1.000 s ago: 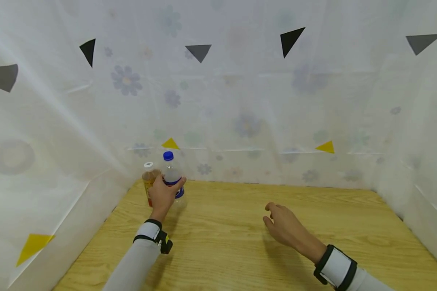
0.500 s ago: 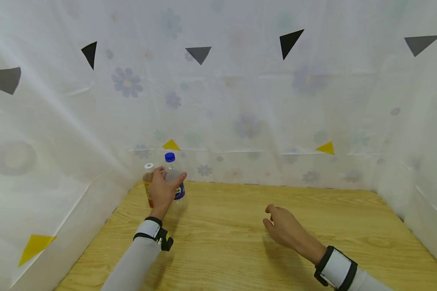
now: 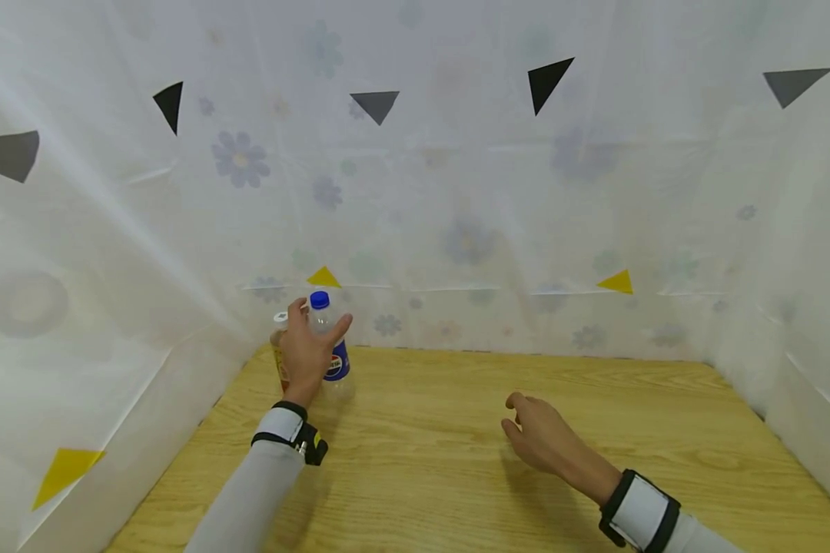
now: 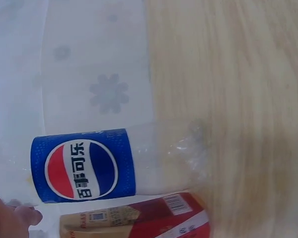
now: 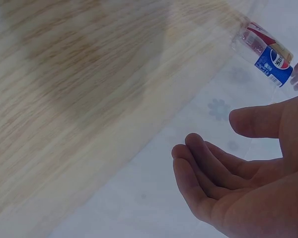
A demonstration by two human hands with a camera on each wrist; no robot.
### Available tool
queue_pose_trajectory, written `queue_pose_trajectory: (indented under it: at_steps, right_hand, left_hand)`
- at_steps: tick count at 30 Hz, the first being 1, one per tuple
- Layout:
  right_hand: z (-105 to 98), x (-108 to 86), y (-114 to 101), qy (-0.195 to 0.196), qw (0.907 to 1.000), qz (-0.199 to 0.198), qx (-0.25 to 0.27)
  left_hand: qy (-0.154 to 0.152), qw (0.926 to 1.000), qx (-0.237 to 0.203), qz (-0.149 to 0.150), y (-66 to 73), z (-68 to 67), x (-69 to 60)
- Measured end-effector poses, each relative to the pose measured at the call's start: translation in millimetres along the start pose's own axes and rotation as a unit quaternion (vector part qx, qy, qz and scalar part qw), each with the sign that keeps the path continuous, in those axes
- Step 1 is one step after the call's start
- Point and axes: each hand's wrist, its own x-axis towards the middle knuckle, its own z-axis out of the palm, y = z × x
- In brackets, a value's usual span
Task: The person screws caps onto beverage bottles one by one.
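A clear plastic Pepsi bottle (image 3: 336,361) with a blue cap and blue label stands upright at the far left of the table. Beside it, a bottle (image 4: 139,218) with a red and tan label and white cap is partly hidden in the head view. My left hand (image 3: 307,349) is at the upper part of the Pepsi bottle, thumb and fingers spread; whether it touches the plastic I cannot tell. Holding nothing, my right hand (image 3: 542,434) hovers over the right half of the table, its fingers loosely curled.
The wood-grain table (image 3: 415,476) is enclosed by pale flowered plastic sheeting (image 3: 456,192) at the back and both sides. Black, grey and yellow triangles are stuck on the sheeting.
My left hand has slid upward along the Pepsi bottle, from its label toward the neck, leaving more of the label visible. Both bottles stay put, and the right hand hardly moves.
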Motion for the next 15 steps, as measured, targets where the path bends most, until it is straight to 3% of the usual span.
queue_pose_trajectory:
  at_steps: [3, 6, 11, 13, 15]
  right_hand:
    - [0, -0.2, 0, 0.004, 1.0000, -0.005, -0.004]
    - [-2, -0.4, 0, 0.012, 0.9998, -0.011, -0.012]
    - [-4, -0.1, -1, 0.030, 0.9992, -0.018, -0.019]
    - [-3, 0.1, -1, 0.033, 0.9991, -0.020, -0.016]
    - [-3, 0.5, -1, 0.031, 0.9993, -0.018, -0.011]
  left_hand:
    - [0.013, 0.9997, -0.003, 0.019, 4.6, -1.0, 2.6]
    - [0.064, 0.9959, -0.002, 0.065, 14.3, -2.9, 3.2]
    - [0.166, 0.9741, -0.006, 0.153, 48.1, -9.7, 0.2]
    - [0.183, 0.9657, -0.027, 0.182, 65.7, -10.4, -3.7]
    - [0.176, 0.9617, -0.042, 0.205, 82.9, -8.5, -10.7]
